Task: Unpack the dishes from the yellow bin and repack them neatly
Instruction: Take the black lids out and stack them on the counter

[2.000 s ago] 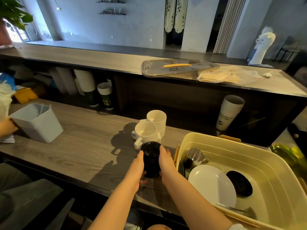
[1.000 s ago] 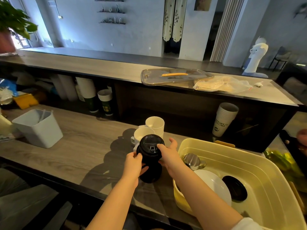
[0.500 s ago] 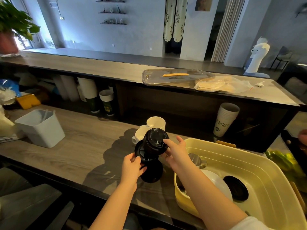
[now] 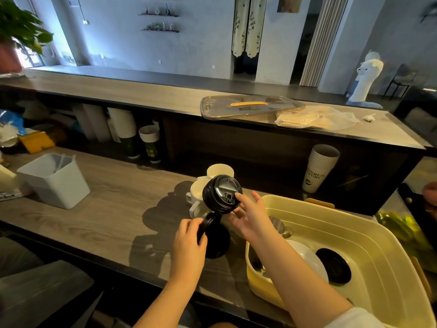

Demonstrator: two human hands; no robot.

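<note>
A black cup [image 4: 220, 197] is held tilted above the counter [image 4: 106, 209], just left of the yellow bin [image 4: 369, 245], with its lidded top turned up toward the camera. Its narrow lower part is gripped by the left hand [image 4: 189, 240], whose fingers are curled round it. The right hand [image 4: 253, 218] is spread wide, its fingers fairly straight; the lid [image 4: 223, 187] is touched near its right edge by the index fingertip [image 4: 240, 197], and the thumb is seen just below the rim. Whether the rim is truly pinched cannot be told.

Directly beneath the tilted cup a second black piece [image 4: 218, 245] is stood on the counter; whether the two are joined cannot be told, since the spot is hidden by the left hand. Two white mugs [image 4: 220, 170] are placed just behind the cup, one partly covered by it.

Inside the yellow bin a white plate [image 4: 305, 259] is laid near the left wall, a black disc [image 4: 333, 262] is set just right of it, and a metal jug [image 4: 280, 227] is stood at the far left corner, partly hidden by the right wrist.

Well to the left on the counter a white tub [image 4: 56, 183] is seen. On the higher shelf [image 4: 142, 95] behind, a clear lid [image 4: 248, 107] with a yellow handle is laid beside a plastic bag [image 4: 316, 117], and a stack of paper cups [image 4: 321, 166] is stood below that shelf
</note>
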